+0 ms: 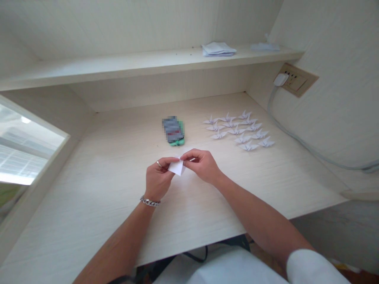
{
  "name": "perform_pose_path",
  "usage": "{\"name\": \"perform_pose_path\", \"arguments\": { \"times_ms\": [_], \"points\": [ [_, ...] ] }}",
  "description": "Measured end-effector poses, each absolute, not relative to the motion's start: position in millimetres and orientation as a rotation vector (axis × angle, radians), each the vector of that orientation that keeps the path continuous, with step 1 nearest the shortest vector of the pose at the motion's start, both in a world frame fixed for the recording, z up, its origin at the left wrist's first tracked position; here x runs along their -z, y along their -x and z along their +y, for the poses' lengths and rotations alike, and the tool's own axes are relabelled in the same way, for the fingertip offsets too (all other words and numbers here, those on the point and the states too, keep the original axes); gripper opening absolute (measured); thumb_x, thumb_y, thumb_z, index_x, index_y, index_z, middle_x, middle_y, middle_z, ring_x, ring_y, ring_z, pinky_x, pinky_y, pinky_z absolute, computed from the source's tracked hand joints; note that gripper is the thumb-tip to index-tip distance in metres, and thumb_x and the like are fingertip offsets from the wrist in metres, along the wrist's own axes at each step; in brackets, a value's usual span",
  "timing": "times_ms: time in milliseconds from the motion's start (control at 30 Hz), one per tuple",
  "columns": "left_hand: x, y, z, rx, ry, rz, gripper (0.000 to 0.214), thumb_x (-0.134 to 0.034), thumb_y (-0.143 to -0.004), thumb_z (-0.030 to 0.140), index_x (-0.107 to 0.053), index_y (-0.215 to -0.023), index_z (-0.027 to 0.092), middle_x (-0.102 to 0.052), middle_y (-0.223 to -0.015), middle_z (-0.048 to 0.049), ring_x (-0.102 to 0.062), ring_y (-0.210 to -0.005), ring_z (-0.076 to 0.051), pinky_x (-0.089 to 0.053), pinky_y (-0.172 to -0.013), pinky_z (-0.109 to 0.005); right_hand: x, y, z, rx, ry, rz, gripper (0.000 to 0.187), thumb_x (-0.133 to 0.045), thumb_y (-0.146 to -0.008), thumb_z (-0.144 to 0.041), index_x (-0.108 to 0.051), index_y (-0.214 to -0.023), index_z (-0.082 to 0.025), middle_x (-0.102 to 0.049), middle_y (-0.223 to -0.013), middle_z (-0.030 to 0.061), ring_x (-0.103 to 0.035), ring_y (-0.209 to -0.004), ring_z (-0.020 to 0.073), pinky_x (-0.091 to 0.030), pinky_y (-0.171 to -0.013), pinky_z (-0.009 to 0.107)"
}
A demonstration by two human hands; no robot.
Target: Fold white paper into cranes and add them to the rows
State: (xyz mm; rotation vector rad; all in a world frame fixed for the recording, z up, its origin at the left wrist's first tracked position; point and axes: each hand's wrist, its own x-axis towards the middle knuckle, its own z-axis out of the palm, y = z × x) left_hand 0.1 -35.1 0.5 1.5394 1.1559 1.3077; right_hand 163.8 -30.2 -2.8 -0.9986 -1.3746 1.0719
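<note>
A small folded piece of white paper point(177, 168) is held up between both hands over the desk. My left hand point(159, 177) pinches its left side, thumb on top; a ring and a chain bracelet show on this hand and wrist. At the paper's upper right corner, my right hand point(203, 165) grips the edge between thumb and forefinger. Several white folded paper cranes point(236, 130) stand in loose rows on the desk, to the right and beyond my hands.
Just beyond my hands lies a blurred-out item with a green edge point(174, 131) on the pale desk point(118, 169). Folded papers point(218, 49) rest on the shelf point(133, 68). A plug point(281, 79) sits in the wall socket, its grey cable point(299, 139) running along the right side.
</note>
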Motion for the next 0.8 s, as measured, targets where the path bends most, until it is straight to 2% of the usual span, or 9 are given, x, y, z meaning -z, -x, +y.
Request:
{"name": "perform_pose_path", "arguments": {
  "times_ms": [200, 367, 600, 800],
  "points": [
    [-1.8, 0.4, -35.6, -1.304, -1.541, 1.142, 0.017, -0.074, -0.066, 0.014, -0.074, -0.082, 0.017, -0.077, -0.084, -0.0060, -0.070, -0.074, -0.016, -0.055, -0.066, -0.023, -0.1, -167.2, -31.4, -1.005, 0.992, -1.446, 0.011, -0.068, -0.074, -0.015, -0.075, -0.082, -0.019, -0.070, -0.086, 0.0044, -0.066, -0.080, 0.0152, -0.055, -0.071, 0.027],
    [-0.9, 1.3, -35.8, -1.390, -1.553, 1.141, 0.016, -0.075, -0.065, 0.013, -0.073, -0.079, 0.017, -0.075, -0.076, -0.0036, -0.068, -0.066, -0.014, -0.054, -0.060, -0.021, 1.6, -166.5, -30.9, -0.987, 0.945, -1.393, 0.009, -0.069, -0.074, -0.016, -0.074, -0.080, -0.019, -0.070, -0.085, 0.0038, -0.066, -0.080, 0.0150, -0.055, -0.071, 0.026],
    [-0.9, 3.4, -36.7, -1.330, -1.581, 1.247, 0.012, -0.075, -0.067, 0.017, -0.076, -0.079, 0.019, -0.076, -0.080, -0.0047, -0.069, -0.070, -0.017, -0.055, -0.064, -0.025, -1.9, -167.4, -32.3, -0.976, 0.977, -1.465, 0.010, -0.068, -0.076, -0.017, -0.075, -0.082, -0.022, -0.071, -0.089, 0.0040, -0.066, -0.084, 0.0165, -0.054, -0.076, 0.029],
    [-7.6, 1.5, -37.4, -1.275, -1.498, 1.264, 0.014, -0.077, -0.068, 0.025, -0.077, -0.080, 0.018, -0.076, -0.079, -0.0057, -0.069, -0.070, -0.019, -0.055, -0.063, -0.027, -1.0, -166.2, -31.5, -1.028, 1.023, -1.448, 0.011, -0.069, -0.077, -0.025, -0.074, -0.085, -0.020, -0.072, -0.089, 0.0048, -0.066, -0.083, 0.0167, -0.053, -0.073, 0.028]
  ]
}}
